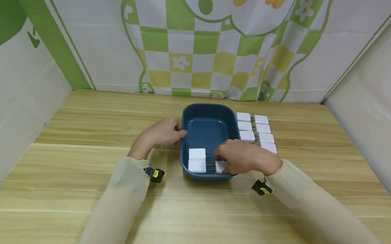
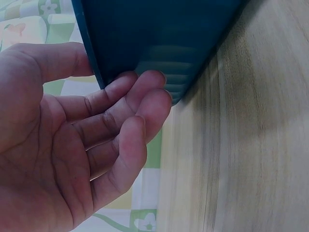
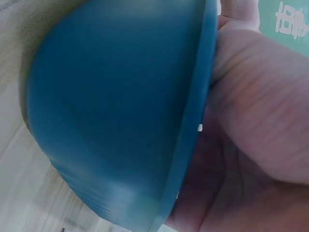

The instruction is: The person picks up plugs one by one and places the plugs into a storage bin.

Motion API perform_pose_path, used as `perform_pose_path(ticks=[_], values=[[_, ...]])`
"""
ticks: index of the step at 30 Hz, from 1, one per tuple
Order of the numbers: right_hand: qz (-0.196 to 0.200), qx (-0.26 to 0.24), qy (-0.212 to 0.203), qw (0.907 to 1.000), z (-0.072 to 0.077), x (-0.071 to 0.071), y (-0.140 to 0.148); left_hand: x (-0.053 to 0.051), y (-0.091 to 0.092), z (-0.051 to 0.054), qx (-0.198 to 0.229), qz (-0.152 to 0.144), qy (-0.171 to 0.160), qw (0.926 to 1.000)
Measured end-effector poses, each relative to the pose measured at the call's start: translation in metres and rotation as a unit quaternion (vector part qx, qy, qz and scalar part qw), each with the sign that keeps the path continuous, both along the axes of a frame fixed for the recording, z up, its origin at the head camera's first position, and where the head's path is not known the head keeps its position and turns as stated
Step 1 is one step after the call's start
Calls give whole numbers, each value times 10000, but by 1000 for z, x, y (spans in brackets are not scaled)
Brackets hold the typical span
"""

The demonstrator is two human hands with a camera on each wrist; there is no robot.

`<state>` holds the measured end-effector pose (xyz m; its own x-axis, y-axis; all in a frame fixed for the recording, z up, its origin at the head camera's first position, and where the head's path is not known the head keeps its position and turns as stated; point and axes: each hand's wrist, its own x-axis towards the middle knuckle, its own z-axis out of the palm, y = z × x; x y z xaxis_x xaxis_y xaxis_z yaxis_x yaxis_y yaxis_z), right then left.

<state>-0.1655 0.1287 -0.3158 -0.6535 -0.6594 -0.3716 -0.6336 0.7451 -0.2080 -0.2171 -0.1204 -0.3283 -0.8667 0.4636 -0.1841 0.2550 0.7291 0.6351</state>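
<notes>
A dark blue rectangular tub stands on the table. My left hand grips its left rim; in the left wrist view the thumb hooks over the rim and the curved fingers lie along the outer wall. Inside the tub's near right corner, my right hand pinches a white plug charger, partly hidden by the fingers. Two more white chargers lie in the near left corner, their metal prongs facing right. From the right wrist, the tub wall covers the fingertips and the charger.
Right of the tub, several white chargers lie on the wooden table in two columns, prongs facing each other. My right forearm partly covers that side. A checked green and yellow curtain hangs at the table's back edge.
</notes>
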Motion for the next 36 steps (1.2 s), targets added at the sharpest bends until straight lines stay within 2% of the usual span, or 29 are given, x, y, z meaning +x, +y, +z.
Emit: perform_pose_path(ticks=[10, 36], values=[[-183, 149, -103, 9997, -3, -2, -3, 0, 0, 0, 0, 9, -25, 10000], [-178, 20, -113, 9998, -5, -3, -2, -3, 0, -3, 16, 15, -34, 10000]])
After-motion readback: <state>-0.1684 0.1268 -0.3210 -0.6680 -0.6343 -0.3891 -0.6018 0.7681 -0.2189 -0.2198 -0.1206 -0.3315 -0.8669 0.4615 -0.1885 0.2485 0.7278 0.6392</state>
